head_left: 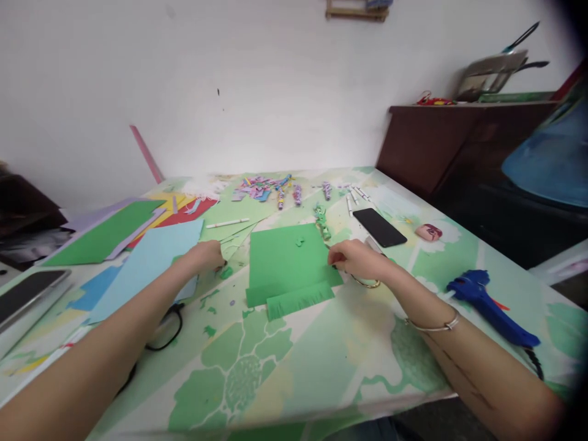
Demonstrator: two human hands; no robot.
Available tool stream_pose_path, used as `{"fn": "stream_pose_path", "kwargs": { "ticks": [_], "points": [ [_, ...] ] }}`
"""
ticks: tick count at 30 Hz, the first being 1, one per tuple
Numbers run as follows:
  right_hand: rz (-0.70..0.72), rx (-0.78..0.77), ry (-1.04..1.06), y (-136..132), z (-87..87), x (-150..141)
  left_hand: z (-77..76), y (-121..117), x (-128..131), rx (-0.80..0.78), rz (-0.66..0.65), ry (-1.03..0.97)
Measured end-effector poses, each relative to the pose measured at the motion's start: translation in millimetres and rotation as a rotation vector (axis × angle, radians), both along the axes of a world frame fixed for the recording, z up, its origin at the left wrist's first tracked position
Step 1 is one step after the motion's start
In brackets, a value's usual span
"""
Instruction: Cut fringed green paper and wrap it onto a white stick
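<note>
My left hand (206,256) is closed, its fingertips pointing down at the cloth next to a small green paper scrap (226,273). Whether it pinches anything is hidden. At the right edge of a green paper sheet (282,257), my right hand (353,257) has its fingers curled together; what they hold, if anything, I cannot make out. A gold-coloured loop (367,283) shows just under that hand. Along the sheet's near edge lies a fringed green paper strip (301,301). A crumpled green paper piece (300,242) rests on the sheet, and a green paper-wrapped roll (322,223) lies beyond it.
Coloured paper sheets (151,251) are spread on the left, near a phone-like device (32,297). A black phone (380,227), white markers (356,196) and a blue glue gun (493,309) lie on the right. Paper strips (257,185) and decorated rolls (297,195) are at the back.
</note>
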State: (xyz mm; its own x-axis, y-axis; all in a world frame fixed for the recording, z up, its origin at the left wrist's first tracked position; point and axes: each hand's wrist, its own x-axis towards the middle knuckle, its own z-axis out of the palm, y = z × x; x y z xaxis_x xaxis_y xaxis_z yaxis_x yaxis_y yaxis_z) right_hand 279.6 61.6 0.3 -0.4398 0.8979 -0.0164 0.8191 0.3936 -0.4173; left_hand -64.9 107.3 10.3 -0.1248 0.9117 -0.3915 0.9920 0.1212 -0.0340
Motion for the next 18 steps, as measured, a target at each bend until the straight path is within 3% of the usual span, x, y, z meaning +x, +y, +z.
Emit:
{"fn": "stream_pose_path", "kwargs": {
  "ticks": [6,13,18],
  "points": [
    [0.048,-0.027,0.035,-7,-8.5,-12,8.0,-1,0,0.127,0.046,0.010],
    [0.117,-0.122,0.109,-16,-13.4,-14,-8.7,-12,0,0.172,0.082,-0.016],
    [0.102,-0.107,0.139,-16,-12.1,-12,-13.9,-24,-5,0.148,0.119,-0.170]
  ]
}}
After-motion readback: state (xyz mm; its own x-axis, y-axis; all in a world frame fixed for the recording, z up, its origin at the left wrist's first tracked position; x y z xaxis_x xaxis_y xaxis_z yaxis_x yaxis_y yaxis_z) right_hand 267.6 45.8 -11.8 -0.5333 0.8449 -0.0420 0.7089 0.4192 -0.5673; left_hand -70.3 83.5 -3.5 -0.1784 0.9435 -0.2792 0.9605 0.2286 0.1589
